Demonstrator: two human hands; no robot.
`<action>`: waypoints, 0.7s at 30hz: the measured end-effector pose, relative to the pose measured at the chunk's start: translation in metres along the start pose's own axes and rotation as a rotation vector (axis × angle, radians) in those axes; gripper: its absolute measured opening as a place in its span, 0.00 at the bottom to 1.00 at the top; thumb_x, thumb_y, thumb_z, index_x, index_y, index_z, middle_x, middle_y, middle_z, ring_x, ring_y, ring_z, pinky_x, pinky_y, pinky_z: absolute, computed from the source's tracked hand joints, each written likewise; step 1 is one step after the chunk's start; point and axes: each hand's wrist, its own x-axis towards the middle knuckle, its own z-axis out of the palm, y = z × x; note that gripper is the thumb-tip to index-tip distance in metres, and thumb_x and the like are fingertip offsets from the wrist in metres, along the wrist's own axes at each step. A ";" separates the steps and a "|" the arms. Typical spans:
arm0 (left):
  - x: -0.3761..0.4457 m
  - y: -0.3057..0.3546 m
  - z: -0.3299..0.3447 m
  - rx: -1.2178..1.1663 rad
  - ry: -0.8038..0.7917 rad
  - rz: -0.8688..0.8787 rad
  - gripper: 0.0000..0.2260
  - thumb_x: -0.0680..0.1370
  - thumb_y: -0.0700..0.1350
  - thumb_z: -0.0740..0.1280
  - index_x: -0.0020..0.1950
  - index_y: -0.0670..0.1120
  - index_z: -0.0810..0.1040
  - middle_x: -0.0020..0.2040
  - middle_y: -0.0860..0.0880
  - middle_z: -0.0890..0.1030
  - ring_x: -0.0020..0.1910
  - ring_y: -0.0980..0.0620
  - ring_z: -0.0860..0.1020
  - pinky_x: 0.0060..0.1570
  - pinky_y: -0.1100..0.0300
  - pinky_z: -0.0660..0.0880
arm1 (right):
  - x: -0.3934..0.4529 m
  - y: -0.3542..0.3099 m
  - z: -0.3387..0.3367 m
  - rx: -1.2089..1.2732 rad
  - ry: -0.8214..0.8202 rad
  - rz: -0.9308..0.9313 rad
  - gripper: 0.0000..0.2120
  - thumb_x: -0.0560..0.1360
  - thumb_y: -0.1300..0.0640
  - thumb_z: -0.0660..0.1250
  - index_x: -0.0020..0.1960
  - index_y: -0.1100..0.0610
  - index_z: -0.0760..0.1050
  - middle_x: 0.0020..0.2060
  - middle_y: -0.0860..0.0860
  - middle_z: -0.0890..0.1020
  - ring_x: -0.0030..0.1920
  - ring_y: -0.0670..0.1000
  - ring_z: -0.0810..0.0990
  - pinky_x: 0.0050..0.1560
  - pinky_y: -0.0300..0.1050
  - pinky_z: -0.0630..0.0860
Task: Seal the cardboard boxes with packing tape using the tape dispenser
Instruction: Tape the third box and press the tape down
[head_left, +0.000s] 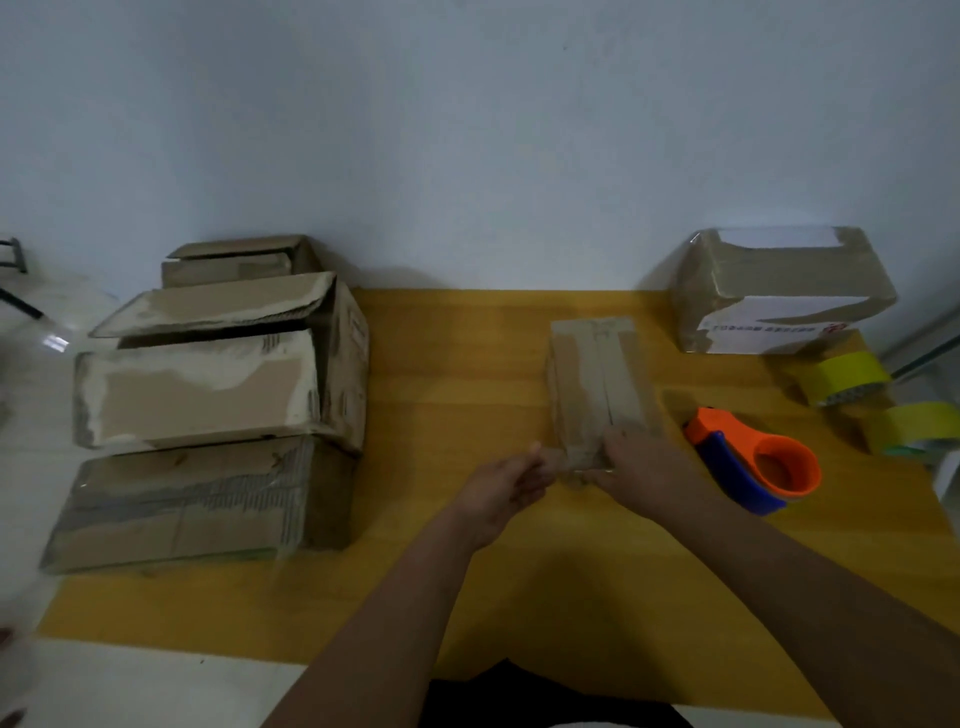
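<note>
So far I count one box done: the taped box (779, 291) sits well beyond my right hand (644, 462), wrapped in glossy tape. Both hands are at the near end of the small box (597, 379); the right presses flat on its top, the left hand (504, 488) seems to pinch something at its corner, though blur keeps me from being sure. The tape dispenser (753, 462) lies untouched just right of my right hand. Off to the left, the open boxes (208, 384) look unsealed, so I judge most work remains.

Both hands, left hand (501, 486) and right hand (641, 460), touch the small box's (597, 374) near end beside the tape dispenser (753, 460).
</note>
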 end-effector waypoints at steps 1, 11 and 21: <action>-0.002 0.000 -0.002 0.006 -0.018 0.004 0.10 0.81 0.48 0.66 0.52 0.42 0.79 0.49 0.46 0.82 0.48 0.53 0.81 0.48 0.63 0.77 | 0.000 -0.003 0.001 -0.016 0.014 0.001 0.23 0.74 0.37 0.64 0.59 0.53 0.71 0.54 0.51 0.77 0.53 0.51 0.77 0.50 0.46 0.77; -0.001 -0.009 -0.010 0.045 -0.023 0.099 0.04 0.79 0.45 0.69 0.49 0.46 0.79 0.43 0.52 0.81 0.45 0.56 0.80 0.49 0.63 0.76 | -0.001 -0.016 0.002 -0.084 0.028 0.038 0.26 0.73 0.36 0.65 0.60 0.55 0.70 0.56 0.52 0.76 0.56 0.53 0.77 0.51 0.46 0.74; 0.006 -0.019 0.011 0.229 0.192 0.369 0.09 0.83 0.48 0.63 0.44 0.48 0.74 0.41 0.53 0.76 0.43 0.54 0.75 0.48 0.59 0.72 | 0.008 -0.017 0.006 -0.087 0.034 0.029 0.25 0.75 0.36 0.62 0.59 0.55 0.70 0.52 0.52 0.78 0.52 0.52 0.78 0.49 0.46 0.78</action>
